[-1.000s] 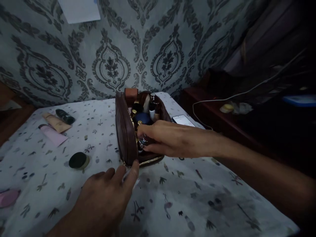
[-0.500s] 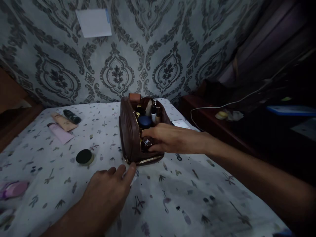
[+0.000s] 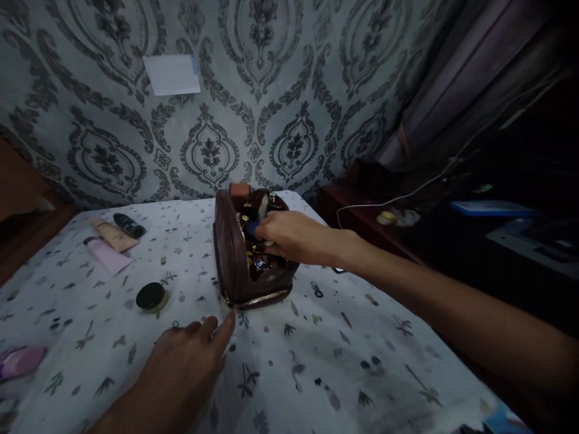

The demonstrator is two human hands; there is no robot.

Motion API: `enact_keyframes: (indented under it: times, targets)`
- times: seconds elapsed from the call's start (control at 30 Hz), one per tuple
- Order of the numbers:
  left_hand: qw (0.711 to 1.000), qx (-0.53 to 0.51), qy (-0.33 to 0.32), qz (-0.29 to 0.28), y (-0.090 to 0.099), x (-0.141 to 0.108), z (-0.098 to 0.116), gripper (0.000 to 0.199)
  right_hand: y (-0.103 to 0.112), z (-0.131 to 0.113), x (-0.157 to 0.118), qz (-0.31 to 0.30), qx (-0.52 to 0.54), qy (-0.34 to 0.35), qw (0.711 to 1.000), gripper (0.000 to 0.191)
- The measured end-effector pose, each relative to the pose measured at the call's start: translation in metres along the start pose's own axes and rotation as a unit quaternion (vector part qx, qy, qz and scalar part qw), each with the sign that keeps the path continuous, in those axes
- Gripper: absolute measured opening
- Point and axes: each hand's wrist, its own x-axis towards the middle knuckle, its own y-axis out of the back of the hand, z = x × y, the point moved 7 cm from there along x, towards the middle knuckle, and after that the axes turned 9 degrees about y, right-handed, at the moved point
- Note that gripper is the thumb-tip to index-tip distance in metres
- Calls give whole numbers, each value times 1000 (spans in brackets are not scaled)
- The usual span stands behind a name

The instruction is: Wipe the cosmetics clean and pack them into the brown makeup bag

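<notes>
A brown bag (image 3: 230,253) with a gold zipper stands open on the patterned cloth (image 3: 280,374), holding several cosmetic containers. My right hand (image 3: 289,237) reaches into it from the right, fingers closed at the dark blue round item (image 3: 251,229); the fingertips are partly hidden, so what they grip is unclear. My left hand (image 3: 190,355) rests on the cloth in front of the bag, its index finger pointing to the zipper's lower corner and the other fingers loosely bent, holding nothing. A dark-lidded round jar (image 3: 152,296) lies left of the bag.
Several tubes, including a lilac one (image 3: 107,255), lie at the back left. A pink item (image 3: 25,361) is at the left edge. Behind stands a patterned wall (image 3: 253,120). A white cable (image 3: 398,199) crosses the dark red surface on the right.
My right hand has shifted toward the back of the bag, from the front items to the blue one. My left hand has slid slightly back from the zipper. The view has tilted up a little.
</notes>
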Motion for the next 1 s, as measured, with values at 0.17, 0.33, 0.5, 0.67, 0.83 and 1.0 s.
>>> enact_keyframes:
  times: [0.17, 0.33, 0.5, 0.67, 0.83, 1.0]
  targets:
    - [1000, 0, 3, 1, -14, -4, -4, 66, -17, -8, 17, -69, -57, 29, 996, 23]
    - [1000, 8, 12, -17, -29, -2, -10, 66, -21, -1, 21, -71, -37, 18, 997, 21]
    - [999, 5, 18, -29, -28, 1, -7, 69, -11, 18, 27, 8, 42, -13, 999, 21]
    - [998, 5, 1, -62, -29, 3, -3, 70, -12, 22, 41, 41, 74, -17, 996, 22]
    - [997, 8, 9, -76, -32, 3, -4, 71, -11, 18, 43, 15, 71, -17, 997, 21]
    - [996, 0, 7, -89, -31, 4, -3, 70, -11, 21, 39, 17, 76, -23, 997, 22]
